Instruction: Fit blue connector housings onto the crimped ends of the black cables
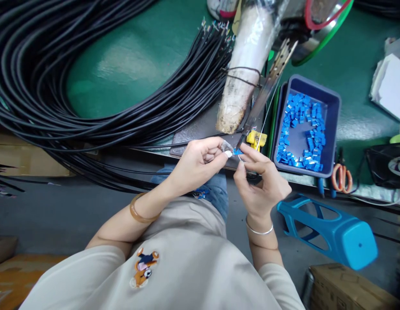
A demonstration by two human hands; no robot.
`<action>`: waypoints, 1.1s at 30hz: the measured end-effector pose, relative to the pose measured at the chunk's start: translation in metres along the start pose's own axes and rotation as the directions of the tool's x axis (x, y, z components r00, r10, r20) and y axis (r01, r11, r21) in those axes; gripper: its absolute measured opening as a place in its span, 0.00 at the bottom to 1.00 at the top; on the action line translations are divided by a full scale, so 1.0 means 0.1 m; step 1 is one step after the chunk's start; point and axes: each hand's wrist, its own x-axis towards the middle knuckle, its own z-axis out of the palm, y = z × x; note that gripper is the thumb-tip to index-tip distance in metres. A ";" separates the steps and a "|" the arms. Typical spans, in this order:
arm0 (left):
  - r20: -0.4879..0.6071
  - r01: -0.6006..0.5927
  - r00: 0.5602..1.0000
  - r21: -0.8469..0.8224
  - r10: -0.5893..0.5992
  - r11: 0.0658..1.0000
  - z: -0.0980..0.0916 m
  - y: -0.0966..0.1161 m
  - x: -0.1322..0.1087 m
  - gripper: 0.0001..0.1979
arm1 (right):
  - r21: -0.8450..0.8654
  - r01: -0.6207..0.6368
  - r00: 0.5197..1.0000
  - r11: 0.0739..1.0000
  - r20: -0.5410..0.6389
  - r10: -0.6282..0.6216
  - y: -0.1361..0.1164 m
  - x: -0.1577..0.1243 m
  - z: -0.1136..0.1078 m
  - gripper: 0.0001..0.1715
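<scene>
My left hand (203, 162) is closed, thumb against bent fingers, around the end of a black cable. Clear film wraps its index fingertip. A small blue connector (237, 152) sits just past that thumb tip, between my two hands. My right hand (263, 178) has its index fingertip at the connector's right end. Its thumb and another finger pinch a thin white wire (239, 158) beside the connector. Directly above, the dark soldering iron (256, 107) slants down, its tip close to the connector. Fingers partly hide the joint.
A grey-blue bin (336, 122) of blue connectors stands at right, with orange-handled scissors (342, 177) beside it. A yellow block (256, 138) and a wrapped extraction tube (240, 82) are near the iron. Black cables (148, 107) fill the left. A blue stool (332, 230) lies below right.
</scene>
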 end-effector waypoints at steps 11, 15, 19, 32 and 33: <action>0.095 0.107 0.991 -0.213 -0.089 0.971 -0.02 0.03 0.03 0.12 | -0.028 0.011 1.000 1.000 0.005 -0.011 0.01 0.00 0.00 0.09; 0.076 0.115 0.992 -0.220 -0.100 0.969 -0.01 0.06 0.05 0.10 | -0.024 0.013 1.000 1.000 0.002 -0.013 0.02 0.02 0.00 0.09; 0.052 0.112 0.993 -0.202 -0.104 0.973 0.01 0.11 0.06 0.08 | -0.011 0.008 1.000 1.000 -0.008 -0.008 0.02 0.03 -0.01 0.10; 0.106 0.166 0.983 -0.191 -0.148 0.968 -0.03 0.10 0.05 0.07 | -0.017 -0.006 1.000 1.000 0.005 0.006 -0.05 0.01 -0.03 0.10; 0.110 0.169 0.983 -0.191 -0.150 0.967 -0.04 0.09 0.05 0.07 | -0.023 -0.003 1.000 1.000 0.010 0.003 -0.04 0.01 -0.04 0.10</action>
